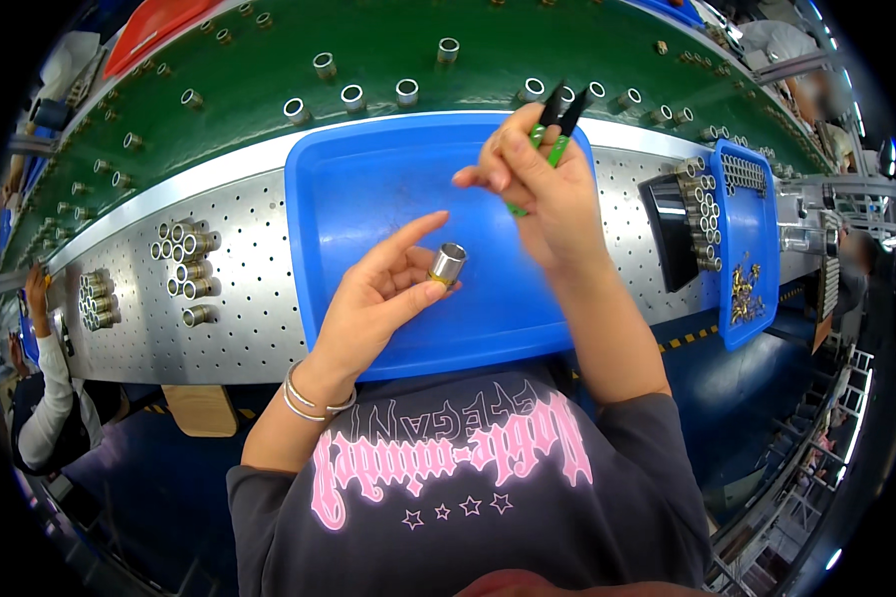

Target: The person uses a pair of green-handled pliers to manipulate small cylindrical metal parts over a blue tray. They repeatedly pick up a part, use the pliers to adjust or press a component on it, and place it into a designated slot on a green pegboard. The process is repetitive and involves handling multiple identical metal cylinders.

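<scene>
My left hand (378, 289) pinches a short silver metal sleeve (450, 263) between thumb and fingers, its hollow end tilted upward and a brass-coloured part at its lower end. Its index finger points out above the sleeve. My right hand (543, 189), raised over the right part of a blue plastic tray (368, 360), is closed around a green-handled tool (558, 149) with two black pointed tips spread apart, like thread snips. The right thumb and index finger come close together; whether anything small lies between them cannot be made out. The two hands are apart.
Beyond the tray runs a green conveyor belt (259, 60) with scattered metal sleeves. Sleeve groups (184, 254) stand on the perforated metal table (249, 328) at left. To the right are a black device (670, 234) and a blue tray (732, 338) with small brass parts. Other people work nearby.
</scene>
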A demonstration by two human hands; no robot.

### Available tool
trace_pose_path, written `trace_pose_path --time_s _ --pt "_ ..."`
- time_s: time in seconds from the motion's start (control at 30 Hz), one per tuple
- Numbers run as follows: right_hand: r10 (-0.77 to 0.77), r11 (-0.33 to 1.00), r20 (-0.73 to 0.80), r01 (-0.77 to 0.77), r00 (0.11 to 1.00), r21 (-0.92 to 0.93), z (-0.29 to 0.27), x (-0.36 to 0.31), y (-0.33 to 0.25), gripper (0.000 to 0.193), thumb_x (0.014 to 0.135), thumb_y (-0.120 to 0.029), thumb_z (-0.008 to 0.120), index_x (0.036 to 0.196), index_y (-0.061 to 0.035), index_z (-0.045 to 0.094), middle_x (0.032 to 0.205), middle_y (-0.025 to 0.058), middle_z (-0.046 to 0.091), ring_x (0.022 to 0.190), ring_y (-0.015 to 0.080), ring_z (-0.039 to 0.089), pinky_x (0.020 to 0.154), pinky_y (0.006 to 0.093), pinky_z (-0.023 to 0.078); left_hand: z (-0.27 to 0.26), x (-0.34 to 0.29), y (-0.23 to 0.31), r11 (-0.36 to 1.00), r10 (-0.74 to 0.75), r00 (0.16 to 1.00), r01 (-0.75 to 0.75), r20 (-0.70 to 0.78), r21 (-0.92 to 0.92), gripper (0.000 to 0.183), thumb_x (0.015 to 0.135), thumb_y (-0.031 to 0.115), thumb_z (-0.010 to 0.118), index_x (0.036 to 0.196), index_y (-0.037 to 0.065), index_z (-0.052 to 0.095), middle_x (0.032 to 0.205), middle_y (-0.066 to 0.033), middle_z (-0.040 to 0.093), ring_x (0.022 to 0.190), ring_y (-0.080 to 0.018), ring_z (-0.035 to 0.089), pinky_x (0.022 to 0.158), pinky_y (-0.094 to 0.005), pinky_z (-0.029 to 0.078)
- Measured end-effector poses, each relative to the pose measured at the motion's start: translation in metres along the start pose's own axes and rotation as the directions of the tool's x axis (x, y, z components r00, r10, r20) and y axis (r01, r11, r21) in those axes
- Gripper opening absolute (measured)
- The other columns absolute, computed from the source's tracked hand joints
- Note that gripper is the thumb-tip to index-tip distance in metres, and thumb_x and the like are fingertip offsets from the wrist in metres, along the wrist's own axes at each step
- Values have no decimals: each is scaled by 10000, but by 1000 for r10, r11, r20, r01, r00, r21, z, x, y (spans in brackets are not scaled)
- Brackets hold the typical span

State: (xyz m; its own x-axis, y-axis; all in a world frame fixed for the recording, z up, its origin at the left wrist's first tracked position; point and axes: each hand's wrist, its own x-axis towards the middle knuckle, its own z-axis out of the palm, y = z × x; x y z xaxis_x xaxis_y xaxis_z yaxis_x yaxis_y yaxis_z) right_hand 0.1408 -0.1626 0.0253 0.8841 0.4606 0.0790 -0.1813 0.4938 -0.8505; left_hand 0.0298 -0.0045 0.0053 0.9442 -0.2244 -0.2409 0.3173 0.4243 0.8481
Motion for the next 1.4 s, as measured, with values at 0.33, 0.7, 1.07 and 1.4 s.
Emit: trace_pose_path --time_s 0.33,0.7,1.07,1.4 --pt "-139 989 144 131 980 64 6 -15 -42 144 927 -138 467 810 -55 454 610 39 474 533 79 453 645 329 516 -6 3 2 976 -41 984 2 -174 -220 448 855 87 579 1279 33 444 1062 -129 570 962 -205 582 870 -289 462" --pt "-102 994 312 112 945 -13 32 -17 -52 146 910 -155 507 827 -45 458 618 53 506 512 93 459 511 251 446 -5 4 -3 990 70 980 -92 -188 -110 416 837 17 565 1244 22 478 1037 -106 584 956 -174 582 859 -283 468" --pt "-193 842 151 243 969 -482 29 -3 -42 234 898 -219 540 1013 -16 518 858 42 592 631 78 505 566 224 430 -4 0 -1 992 45 974 -70 -223 -104 393 843 20 557 1230 26 491 1053 -93 572 977 -168 570 878 -275 452" --pt "0 462 96 85 995 -883 15 -40 6 295 758 -180 687 1006 -48 596 908 107 637 772 253 631 658 299 489 -11 -2 5 971 65 951 -130 -303 -199 446 872 95 562 1285 30 409 1090 -119 567 1000 -184 570 889 -281 461"
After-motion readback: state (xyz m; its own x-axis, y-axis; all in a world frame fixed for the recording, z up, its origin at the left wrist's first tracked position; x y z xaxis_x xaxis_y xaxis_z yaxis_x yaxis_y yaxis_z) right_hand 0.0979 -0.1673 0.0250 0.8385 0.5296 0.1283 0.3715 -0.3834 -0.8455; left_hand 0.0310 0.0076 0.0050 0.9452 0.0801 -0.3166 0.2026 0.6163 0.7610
